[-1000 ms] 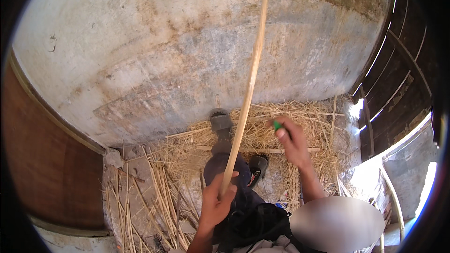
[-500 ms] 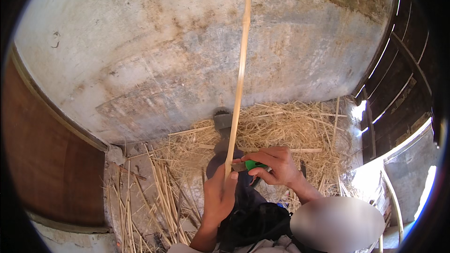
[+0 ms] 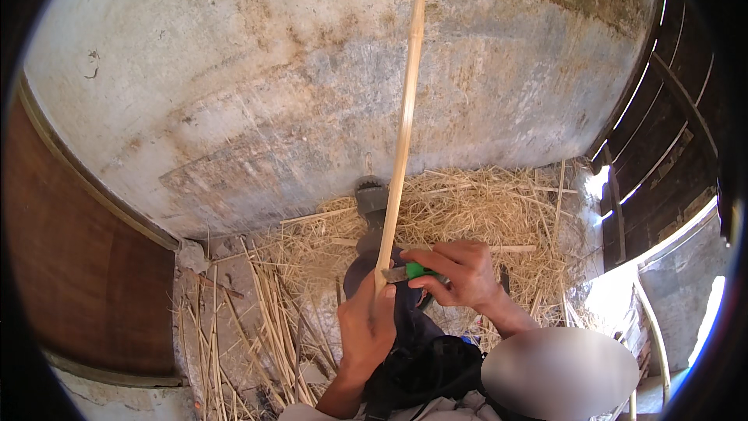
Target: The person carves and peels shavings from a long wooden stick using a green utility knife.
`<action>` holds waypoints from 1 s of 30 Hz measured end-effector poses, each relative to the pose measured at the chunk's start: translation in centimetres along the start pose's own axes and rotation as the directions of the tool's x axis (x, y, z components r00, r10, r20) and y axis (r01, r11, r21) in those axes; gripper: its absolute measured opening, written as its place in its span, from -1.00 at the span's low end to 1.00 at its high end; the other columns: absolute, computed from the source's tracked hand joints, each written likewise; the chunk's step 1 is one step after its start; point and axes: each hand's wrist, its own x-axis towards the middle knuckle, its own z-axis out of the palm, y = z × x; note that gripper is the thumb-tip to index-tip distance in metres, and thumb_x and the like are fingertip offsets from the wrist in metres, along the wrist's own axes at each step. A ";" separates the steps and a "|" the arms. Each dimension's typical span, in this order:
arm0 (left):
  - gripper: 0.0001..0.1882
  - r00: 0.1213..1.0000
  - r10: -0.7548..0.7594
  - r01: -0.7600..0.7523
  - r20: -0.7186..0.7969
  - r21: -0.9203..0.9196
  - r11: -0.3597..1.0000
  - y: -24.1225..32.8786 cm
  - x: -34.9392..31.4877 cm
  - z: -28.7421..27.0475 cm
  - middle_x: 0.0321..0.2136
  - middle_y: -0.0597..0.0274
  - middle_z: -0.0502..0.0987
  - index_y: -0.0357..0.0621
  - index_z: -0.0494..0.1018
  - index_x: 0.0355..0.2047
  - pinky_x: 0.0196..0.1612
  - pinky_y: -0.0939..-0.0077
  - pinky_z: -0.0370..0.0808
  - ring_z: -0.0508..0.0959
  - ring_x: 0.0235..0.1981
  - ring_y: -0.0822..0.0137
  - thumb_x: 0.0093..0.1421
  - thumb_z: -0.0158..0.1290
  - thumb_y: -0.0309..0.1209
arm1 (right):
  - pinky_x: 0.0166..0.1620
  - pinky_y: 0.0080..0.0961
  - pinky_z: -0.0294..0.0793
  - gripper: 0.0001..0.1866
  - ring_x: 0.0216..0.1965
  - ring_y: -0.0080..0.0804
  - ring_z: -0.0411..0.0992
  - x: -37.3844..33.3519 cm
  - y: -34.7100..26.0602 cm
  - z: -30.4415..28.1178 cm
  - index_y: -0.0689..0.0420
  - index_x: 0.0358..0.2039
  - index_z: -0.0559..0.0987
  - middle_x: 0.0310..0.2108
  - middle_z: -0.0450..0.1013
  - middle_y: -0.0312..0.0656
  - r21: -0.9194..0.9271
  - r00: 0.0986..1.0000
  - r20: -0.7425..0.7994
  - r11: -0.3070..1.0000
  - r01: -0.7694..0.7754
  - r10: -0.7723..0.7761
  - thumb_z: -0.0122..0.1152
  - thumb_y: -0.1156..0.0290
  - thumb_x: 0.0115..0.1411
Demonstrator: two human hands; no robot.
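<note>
My left hand (image 3: 366,327) grips the lower end of a long pale cane stick (image 3: 403,125) that rises almost straight up to the top edge of the view. My right hand (image 3: 460,273) holds a small knife with a green handle (image 3: 417,270), and its short blade (image 3: 393,274) lies against the stick just above my left hand. A leg in dark trousers stretches out below the stick, ending in a grey shoe (image 3: 371,196) near the wall.
A stained grey concrete wall (image 3: 312,86) fills the upper view. Straw shavings (image 3: 483,210) and loose cane strips (image 3: 265,327) lie on the floor. A brown wooden panel (image 3: 70,265) stands at left, dark slatted boards (image 3: 662,132) at right.
My right hand came in from the right with the green-handled knife and now sets the blade on the stick. The stick swung from leaning right to nearly upright.
</note>
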 end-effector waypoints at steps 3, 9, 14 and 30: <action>-0.62 1.000 -0.006 0.006 -0.027 0.034 0.999 0.6 -0.1 0.2 -0.52 0.46 0.44 -0.31 0.54 0.24 -0.47 0.64 0.18 0.27 -0.51 0.68 0.49 0.01 -0.45 | -0.53 -0.39 0.46 -0.55 -0.61 -0.36 0.49 0.0 -0.3 0.2 -0.03 -0.03 0.75 -0.55 0.47 -0.36 -0.021 0.999 -0.039 1.000 0.011 -0.012 0.55 0.09 0.09; -0.62 0.998 0.030 -0.027 -0.050 0.059 0.998 0.2 -0.1 0.5 -0.52 0.38 0.44 -0.34 0.54 0.23 -0.48 0.58 0.24 0.32 -0.50 0.64 0.47 0.03 -0.48 | -0.53 -0.40 0.44 -0.55 -0.61 -0.39 0.47 -0.4 -0.2 0.7 -0.03 -0.03 0.76 -0.55 0.45 -0.39 -0.046 0.997 -0.074 0.999 -0.008 0.005 0.54 0.08 0.09; -0.64 0.999 0.000 0.003 -0.045 0.067 0.998 0.7 -0.3 0.5 -0.56 0.38 0.37 -0.38 0.53 0.20 -0.50 0.56 0.21 0.30 -0.52 0.62 0.48 0.03 -0.47 | -0.53 -0.42 0.43 -0.55 -0.62 -0.41 0.46 -0.6 0.1 1.2 -0.04 -0.03 0.76 -0.55 0.45 -0.40 -0.056 0.996 -0.087 0.998 -0.008 0.004 0.54 0.06 0.11; -0.68 0.999 -0.033 0.035 -0.024 0.097 0.995 -0.3 -1.1 0.5 -0.62 0.37 0.31 -0.37 0.53 0.16 -0.55 0.52 0.17 0.25 -0.59 0.61 0.49 0.02 -0.46 | -0.56 -0.42 0.38 -0.59 -0.65 -0.42 0.41 -0.4 0.7 1.2 -0.05 -0.05 0.77 -0.59 0.42 -0.40 -0.113 0.992 -0.117 0.993 0.032 -0.045 0.53 0.04 0.14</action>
